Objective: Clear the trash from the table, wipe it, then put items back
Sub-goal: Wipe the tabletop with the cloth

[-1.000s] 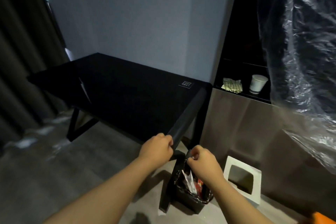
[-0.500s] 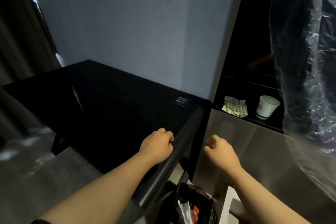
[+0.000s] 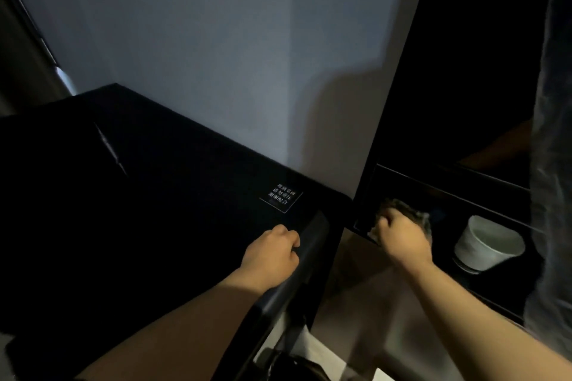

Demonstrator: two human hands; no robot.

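Observation:
The black table (image 3: pixel 154 226) fills the left and centre, with a small white-lettered label (image 3: pixel 281 197) near its right end. My left hand (image 3: pixel 272 254) rests as a loose fist on the tabletop beside the right edge and holds nothing. On the dark shelf (image 3: pixel 448 195) to the right, my right hand (image 3: pixel 399 235) curls its fingers over the crumpled greenish cloth (image 3: pixel 414 213). Most of the cloth is hidden under that hand and blurred.
A white cup (image 3: pixel 489 244) stands on the shelf just right of my right hand. The black-bagged trash bin (image 3: pixel 288 365) shows at the bottom edge, below the table's end. Clear plastic sheeting (image 3: pixel 551 164) hangs at the far right. A grey wall runs behind the table.
My right hand left the trash bin, rose and reached onto the shelf, where it now grips the cloth. The view tilted up and closer. My left hand stayed at the table's right edge.

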